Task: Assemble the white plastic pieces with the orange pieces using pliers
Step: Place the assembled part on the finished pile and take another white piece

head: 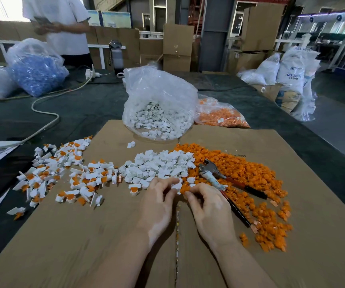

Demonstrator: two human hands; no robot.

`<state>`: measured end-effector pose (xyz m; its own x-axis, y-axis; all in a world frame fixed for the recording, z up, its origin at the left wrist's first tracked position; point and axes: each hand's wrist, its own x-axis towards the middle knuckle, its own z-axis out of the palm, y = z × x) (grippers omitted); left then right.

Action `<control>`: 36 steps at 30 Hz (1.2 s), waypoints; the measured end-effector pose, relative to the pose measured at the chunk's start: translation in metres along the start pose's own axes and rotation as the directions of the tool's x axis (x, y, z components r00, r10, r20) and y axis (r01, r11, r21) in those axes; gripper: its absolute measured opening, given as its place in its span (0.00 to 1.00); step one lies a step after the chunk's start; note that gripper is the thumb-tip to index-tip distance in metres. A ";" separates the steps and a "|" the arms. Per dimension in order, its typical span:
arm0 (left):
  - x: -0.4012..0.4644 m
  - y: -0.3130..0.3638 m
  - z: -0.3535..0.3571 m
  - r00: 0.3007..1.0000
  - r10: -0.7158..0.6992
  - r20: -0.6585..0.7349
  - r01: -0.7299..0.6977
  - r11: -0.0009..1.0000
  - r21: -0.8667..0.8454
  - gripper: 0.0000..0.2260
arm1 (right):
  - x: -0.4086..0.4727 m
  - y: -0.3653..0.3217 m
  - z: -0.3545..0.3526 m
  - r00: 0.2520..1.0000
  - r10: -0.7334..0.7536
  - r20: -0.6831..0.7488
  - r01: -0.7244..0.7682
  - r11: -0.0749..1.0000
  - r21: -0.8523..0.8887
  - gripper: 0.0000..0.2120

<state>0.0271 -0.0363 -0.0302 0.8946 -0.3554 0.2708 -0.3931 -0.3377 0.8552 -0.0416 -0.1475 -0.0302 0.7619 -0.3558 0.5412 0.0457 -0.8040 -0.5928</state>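
Observation:
My left hand (159,202) pinches a white plastic piece (176,186) between thumb and fingers at the near edge of the white pile (159,165). My right hand (207,206) pinches an orange piece (185,191) right beside that white piece, the two touching. The pliers (215,176), with red-and-black handles, lie untouched on the orange pile (250,179) just right of my right hand. Joined white-and-orange pieces (63,173) are scattered across the cardboard sheet (84,235) to the left.
A clear bag of white pieces (159,113) stands open behind the piles, a bag of orange pieces (221,115) to its right. A bag of blue parts (36,73), a white cable (45,102) and a standing person (63,28) are at the far left.

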 end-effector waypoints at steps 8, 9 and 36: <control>-0.001 0.003 0.000 0.996 -0.084 0.027 0.088 0.978 -0.190 0.11 | 0.000 0.000 0.002 0.999 -0.014 -0.030 0.011 0.996 -0.090 0.09; -0.001 0.003 0.000 0.996 -0.080 0.034 0.086 0.976 -0.198 0.11 | 0.000 0.000 0.002 0.999 -0.021 -0.038 0.017 0.995 -0.098 0.10; -0.009 0.010 -0.001 0.984 -0.047 0.169 0.089 0.964 -0.249 0.09 | -0.001 0.000 0.003 0.999 -0.030 -0.033 0.028 0.998 -0.057 0.14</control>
<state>0.0157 -0.0361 -0.0241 0.8632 -0.4815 0.1520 -0.2470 -0.1401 0.9588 -0.0408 -0.1461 -0.0327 0.7386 -0.3469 0.5780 0.0302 -0.8396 -0.5424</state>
